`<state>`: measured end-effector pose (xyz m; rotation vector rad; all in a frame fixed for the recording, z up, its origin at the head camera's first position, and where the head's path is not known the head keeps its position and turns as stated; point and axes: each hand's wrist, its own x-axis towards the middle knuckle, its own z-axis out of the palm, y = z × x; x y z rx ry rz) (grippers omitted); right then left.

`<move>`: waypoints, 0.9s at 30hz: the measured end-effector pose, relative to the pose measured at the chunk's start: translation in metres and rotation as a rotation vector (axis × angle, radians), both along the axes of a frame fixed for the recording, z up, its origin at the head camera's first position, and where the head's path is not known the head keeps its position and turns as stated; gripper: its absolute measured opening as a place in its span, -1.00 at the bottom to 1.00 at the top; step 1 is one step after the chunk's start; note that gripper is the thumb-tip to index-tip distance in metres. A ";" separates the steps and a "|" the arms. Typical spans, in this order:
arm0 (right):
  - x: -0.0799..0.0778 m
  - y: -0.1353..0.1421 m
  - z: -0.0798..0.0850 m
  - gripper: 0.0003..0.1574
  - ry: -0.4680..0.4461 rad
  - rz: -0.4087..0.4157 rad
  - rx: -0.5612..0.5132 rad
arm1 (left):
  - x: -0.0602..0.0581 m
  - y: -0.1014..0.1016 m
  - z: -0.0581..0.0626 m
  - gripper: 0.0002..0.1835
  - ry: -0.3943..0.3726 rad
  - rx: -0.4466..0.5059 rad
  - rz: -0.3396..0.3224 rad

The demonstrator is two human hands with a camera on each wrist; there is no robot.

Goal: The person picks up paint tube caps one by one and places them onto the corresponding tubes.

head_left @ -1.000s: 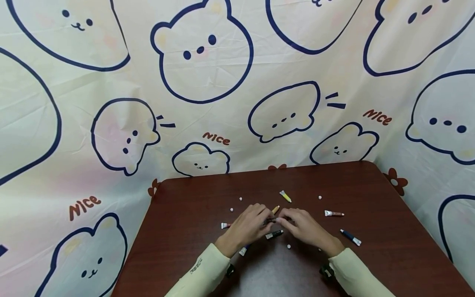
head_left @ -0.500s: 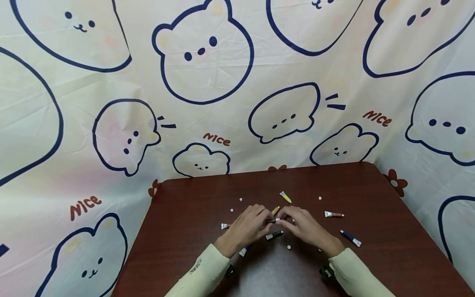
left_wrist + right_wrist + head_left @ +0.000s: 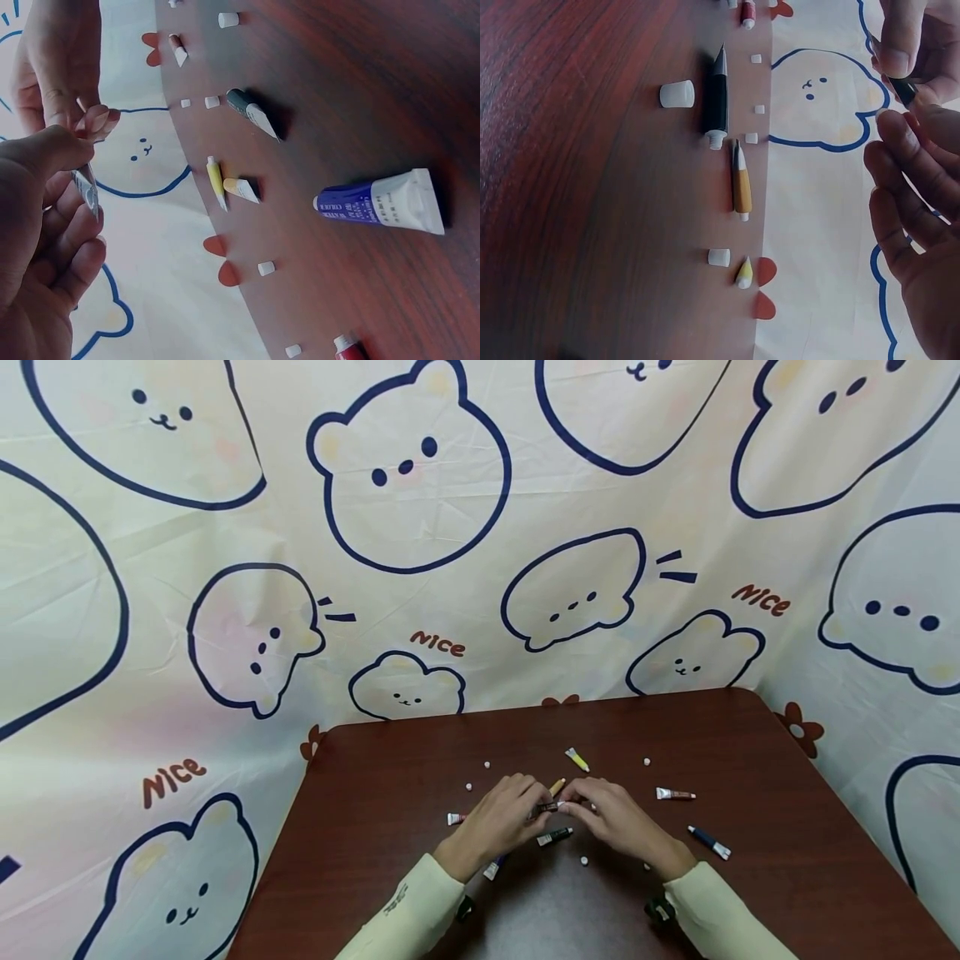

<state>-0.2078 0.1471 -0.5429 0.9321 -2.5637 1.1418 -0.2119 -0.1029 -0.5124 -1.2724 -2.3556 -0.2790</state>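
Note:
My left hand (image 3: 498,814) holds a small dark paint tube (image 3: 550,807) above the table, gripping it between thumb and fingers. At the tube's white end, my right hand (image 3: 607,814) pinches with thumb and forefinger, covering most of the cap there. In the left wrist view the tube's pale crimped tail (image 3: 88,193) shows between the left fingers. The right wrist view shows its dark body (image 3: 904,91) between both hands. Just below the hands lies a black paint tube (image 3: 555,837), and an ochre tube (image 3: 557,786) lies behind them.
Around the hands lie a yellow tube (image 3: 577,759), a brown tube (image 3: 676,794), a dark blue tube (image 3: 708,842), a purple-blue tube (image 3: 375,201) and a red tube (image 3: 347,348). Several loose white caps, one (image 3: 584,861) near the front, dot the table (image 3: 390,877). A printed cloth (image 3: 450,593) hangs behind.
The right fingertips shift slightly at the tube's white end, which shows a little more half a second ago. Both hands otherwise stay in place, and the tubes on the table have not moved.

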 end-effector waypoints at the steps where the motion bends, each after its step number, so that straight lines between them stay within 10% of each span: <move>1: 0.000 0.000 0.000 -0.94 -0.006 0.000 -0.003 | 0.000 0.000 0.000 -0.74 -0.005 -0.001 0.002; 27: -0.005 0.006 -0.009 -0.89 0.009 -0.099 0.012 | -0.006 -0.032 -0.013 -0.83 -0.077 0.026 0.113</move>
